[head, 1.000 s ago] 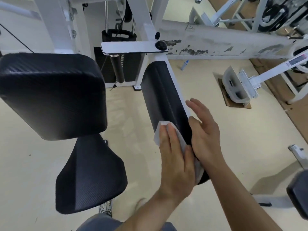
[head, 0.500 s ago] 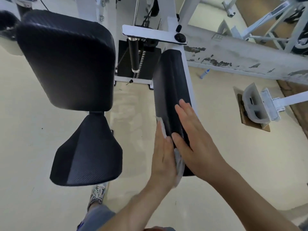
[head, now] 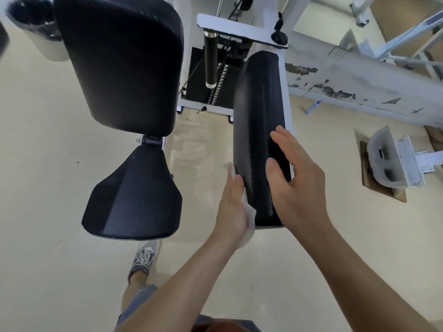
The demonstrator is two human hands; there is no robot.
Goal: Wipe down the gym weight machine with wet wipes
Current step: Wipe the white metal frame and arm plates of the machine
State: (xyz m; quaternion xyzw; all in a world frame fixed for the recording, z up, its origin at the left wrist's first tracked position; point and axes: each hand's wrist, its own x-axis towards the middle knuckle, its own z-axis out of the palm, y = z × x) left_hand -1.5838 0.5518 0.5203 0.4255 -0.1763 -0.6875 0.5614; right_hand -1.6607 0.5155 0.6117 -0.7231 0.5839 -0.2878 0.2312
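Here I press the wet wipe under my flat left hand onto the arm pad's left edge, right hand spread open on its top, seat just left, bare floor right

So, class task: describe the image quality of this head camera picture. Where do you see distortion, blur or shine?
Head view: wide-angle bending shows in the white frame beam and curved edges; the bin at top left is smeared; soft sheen lies on the long black pad and floor; the left hand, wipe and right hand are fairly sharp.
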